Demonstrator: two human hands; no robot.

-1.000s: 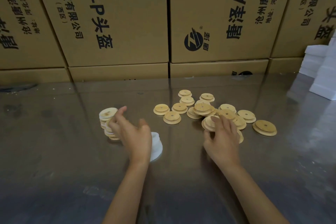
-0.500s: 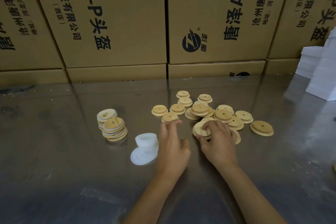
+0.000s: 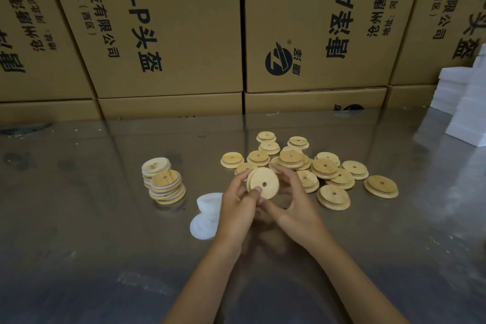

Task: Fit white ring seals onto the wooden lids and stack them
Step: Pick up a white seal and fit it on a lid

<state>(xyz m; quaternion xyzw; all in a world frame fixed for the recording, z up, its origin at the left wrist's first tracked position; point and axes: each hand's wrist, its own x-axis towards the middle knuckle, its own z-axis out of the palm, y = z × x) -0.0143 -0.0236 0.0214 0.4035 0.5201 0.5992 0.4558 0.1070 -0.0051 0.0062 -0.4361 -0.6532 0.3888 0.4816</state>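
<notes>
Both hands hold one round wooden lid with a centre hole, tilted up toward me above the table. My left hand grips its left edge, thumb on its face. My right hand holds its right edge. A loose pile of bare wooden lids lies just behind and to the right. Two leaning stacks of lids with white seals stand at the left. A small heap of white ring seals lies beside my left wrist.
The shiny metal table reflects the scene. Large printed cardboard boxes wall off the back edge. White foam blocks are stacked at the far right.
My left hand left the sealed stacks and crossed right to the pile. My right hand lifted one lid from the pile, and both hands now hold it tilted up.
</notes>
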